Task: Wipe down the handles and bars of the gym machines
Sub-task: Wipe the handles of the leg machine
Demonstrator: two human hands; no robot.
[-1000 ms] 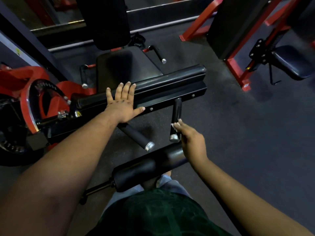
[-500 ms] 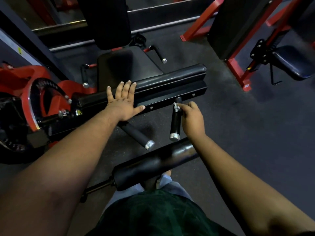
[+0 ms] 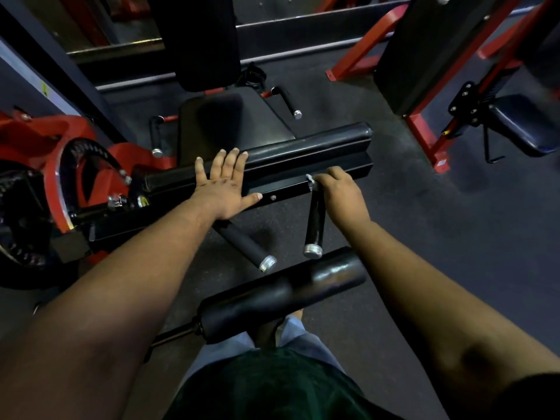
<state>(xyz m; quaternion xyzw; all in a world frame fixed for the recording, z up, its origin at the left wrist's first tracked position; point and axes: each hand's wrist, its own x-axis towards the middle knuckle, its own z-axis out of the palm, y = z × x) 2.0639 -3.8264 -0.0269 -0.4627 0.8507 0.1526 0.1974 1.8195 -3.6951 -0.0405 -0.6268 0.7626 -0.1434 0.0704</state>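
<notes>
My left hand (image 3: 224, 184) lies flat with straight fingers on the long black padded bar (image 3: 312, 147) of a leg machine. My right hand (image 3: 339, 197) pinches a small white cloth (image 3: 310, 180) against the top end of a black handle (image 3: 315, 225) with a silver cap. That handle hangs down from the black crossbeam (image 3: 285, 194) under the pad. A second capped black handle (image 3: 245, 245) angles out below my left wrist.
A black roller pad (image 3: 281, 295) lies across in front of my legs. The machine's seat (image 3: 239, 119) and back pad (image 3: 197, 40) stand beyond the bar. A red cam wheel (image 3: 60, 183) is at left, another red-framed machine (image 3: 424, 128) at right.
My right hand has slid with the cloth up the handle, from its silver-capped lower end to its top by the crossbeam. My left hand has stayed flat on the padded bar.
</notes>
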